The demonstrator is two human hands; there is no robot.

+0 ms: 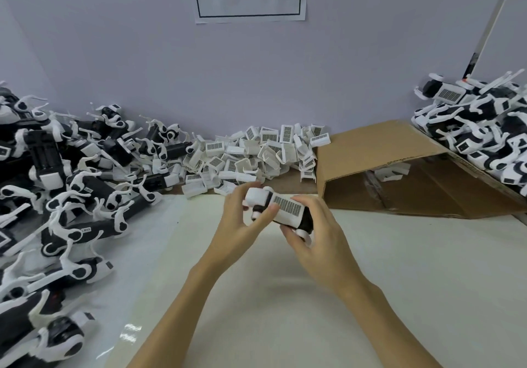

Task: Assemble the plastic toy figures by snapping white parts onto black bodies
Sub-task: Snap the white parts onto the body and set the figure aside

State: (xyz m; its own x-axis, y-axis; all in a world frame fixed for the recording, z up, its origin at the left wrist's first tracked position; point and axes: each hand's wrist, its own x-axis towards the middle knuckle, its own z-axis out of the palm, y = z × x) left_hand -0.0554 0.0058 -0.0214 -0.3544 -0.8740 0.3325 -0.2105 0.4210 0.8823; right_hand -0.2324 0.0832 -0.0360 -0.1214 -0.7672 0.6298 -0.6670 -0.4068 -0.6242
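I am holding one toy figure (281, 210) just above the table's (285, 296) middle. My left hand (242, 222) grips its white head end, and my right hand (316, 235) grips its black body. I think the grille cover is going on. Next I should press until it clicks. More covers (256, 150) lie at twelve o'clock.

Both bare forearms reach forward and meet over the table (399, 267). The left hand (242, 219) curls its fingers round the toy figure (281, 209); the right hand (316, 230) grips its other end from the side.
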